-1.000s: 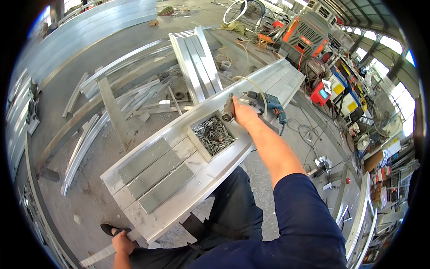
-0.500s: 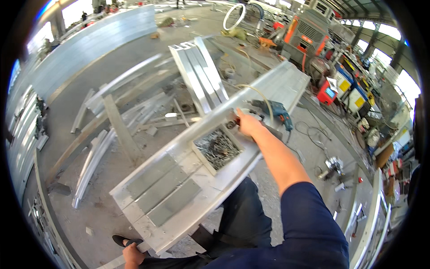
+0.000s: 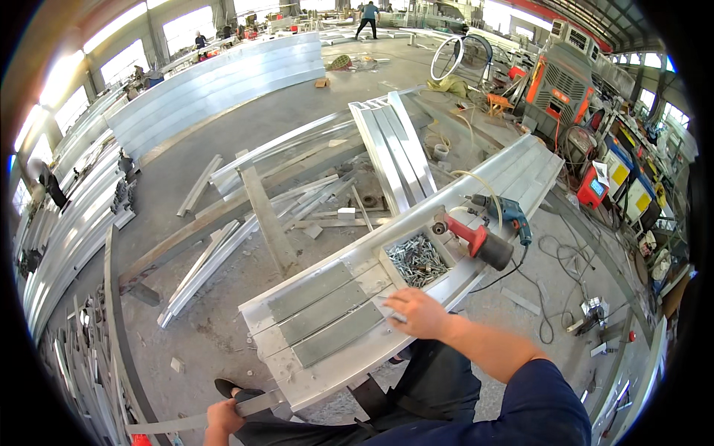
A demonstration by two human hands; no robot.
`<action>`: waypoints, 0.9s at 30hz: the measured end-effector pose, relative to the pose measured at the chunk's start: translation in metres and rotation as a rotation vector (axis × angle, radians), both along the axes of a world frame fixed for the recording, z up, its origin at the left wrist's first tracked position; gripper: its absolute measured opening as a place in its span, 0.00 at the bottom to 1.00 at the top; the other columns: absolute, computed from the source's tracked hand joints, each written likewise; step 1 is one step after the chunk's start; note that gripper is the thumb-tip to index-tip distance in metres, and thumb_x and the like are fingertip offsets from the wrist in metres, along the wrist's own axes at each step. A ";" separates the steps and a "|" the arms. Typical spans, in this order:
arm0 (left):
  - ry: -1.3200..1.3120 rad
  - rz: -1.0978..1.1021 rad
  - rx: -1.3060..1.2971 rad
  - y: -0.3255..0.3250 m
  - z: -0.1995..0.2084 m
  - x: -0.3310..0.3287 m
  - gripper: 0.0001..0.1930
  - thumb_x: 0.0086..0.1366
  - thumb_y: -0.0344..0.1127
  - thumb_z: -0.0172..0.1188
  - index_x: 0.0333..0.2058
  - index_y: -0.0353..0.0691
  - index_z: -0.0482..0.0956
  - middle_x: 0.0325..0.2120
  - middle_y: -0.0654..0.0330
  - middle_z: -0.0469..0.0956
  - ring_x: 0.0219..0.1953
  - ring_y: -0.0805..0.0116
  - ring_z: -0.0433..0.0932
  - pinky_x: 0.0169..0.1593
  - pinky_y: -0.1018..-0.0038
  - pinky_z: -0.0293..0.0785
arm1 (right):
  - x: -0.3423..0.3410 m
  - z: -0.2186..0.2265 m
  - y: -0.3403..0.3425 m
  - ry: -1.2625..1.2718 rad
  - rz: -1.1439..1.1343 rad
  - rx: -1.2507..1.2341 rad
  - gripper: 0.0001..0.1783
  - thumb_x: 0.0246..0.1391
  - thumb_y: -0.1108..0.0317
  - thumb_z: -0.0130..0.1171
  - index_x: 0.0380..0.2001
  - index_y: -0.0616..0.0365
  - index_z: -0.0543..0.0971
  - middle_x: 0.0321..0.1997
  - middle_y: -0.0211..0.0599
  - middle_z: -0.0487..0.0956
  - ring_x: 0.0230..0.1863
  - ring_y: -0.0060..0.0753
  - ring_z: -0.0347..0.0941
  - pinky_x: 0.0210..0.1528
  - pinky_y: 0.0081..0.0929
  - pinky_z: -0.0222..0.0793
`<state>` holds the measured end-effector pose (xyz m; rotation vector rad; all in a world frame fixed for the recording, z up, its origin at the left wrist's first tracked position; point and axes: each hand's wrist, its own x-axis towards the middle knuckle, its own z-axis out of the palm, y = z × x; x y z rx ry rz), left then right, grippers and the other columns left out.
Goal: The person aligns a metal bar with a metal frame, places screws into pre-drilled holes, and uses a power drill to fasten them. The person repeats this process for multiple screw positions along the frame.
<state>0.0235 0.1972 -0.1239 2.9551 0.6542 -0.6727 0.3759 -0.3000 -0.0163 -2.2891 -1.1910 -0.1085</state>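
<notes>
My left hand (image 3: 224, 418) is closed around a long flat metal strip (image 3: 256, 403) near the lower edge; the strip's right end meets the bench's near corner. My right hand (image 3: 422, 315), slightly blurred, hovers over the near edge of the aluminium panel bench (image 3: 338, 383). Its fingers are curled together, with a small shiny piece at the tips that I cannot make out. Just beyond it, a square tray (image 3: 388, 266) holds many small silver rivets (image 3: 418, 260). A red and black rivet gun (image 3: 476, 241) lies beside the tray. Grey flat plates (image 3: 335, 338) rest on the bench's left part.
A blue-green corded drill (image 3: 512, 215) lies on the bench's far part, with its cable hanging to the floor. Stacked aluminium profiles (image 3: 390, 149) lean against the bench's far side. Metal lengths (image 3: 256, 212) litter the floor to the left. A person (image 3: 367, 18) stands far back.
My right hand has left the rivet gun and moved back toward me, past the tray. My left hand still grips the strip. The whole view has shifted, moving the scene rightward and down.
</notes>
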 end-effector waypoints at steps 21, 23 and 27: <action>-0.239 0.110 0.282 0.101 0.028 -0.230 0.17 0.53 0.39 0.64 0.41 0.38 0.81 0.36 0.40 0.84 0.43 0.39 0.83 0.46 0.52 0.79 | -0.023 -0.089 0.062 0.029 0.061 -0.214 0.33 0.59 0.60 0.62 0.65 0.62 0.69 0.70 0.46 0.70 0.73 0.47 0.61 0.75 0.44 0.54; -0.243 0.464 -0.168 0.087 0.020 -0.215 0.18 0.52 0.40 0.64 0.41 0.37 0.82 0.36 0.40 0.84 0.43 0.39 0.83 0.46 0.52 0.79 | -0.019 -0.092 0.061 0.020 0.053 -0.236 0.33 0.59 0.60 0.62 0.65 0.61 0.68 0.70 0.46 0.70 0.73 0.47 0.61 0.75 0.44 0.53; -0.213 0.347 0.041 0.084 0.002 -0.222 0.19 0.51 0.40 0.67 0.39 0.33 0.83 0.33 0.41 0.84 0.38 0.43 0.84 0.43 0.53 0.78 | -0.017 -0.084 0.080 0.022 0.075 -0.252 0.34 0.60 0.60 0.62 0.66 0.61 0.68 0.70 0.45 0.69 0.73 0.46 0.60 0.75 0.44 0.53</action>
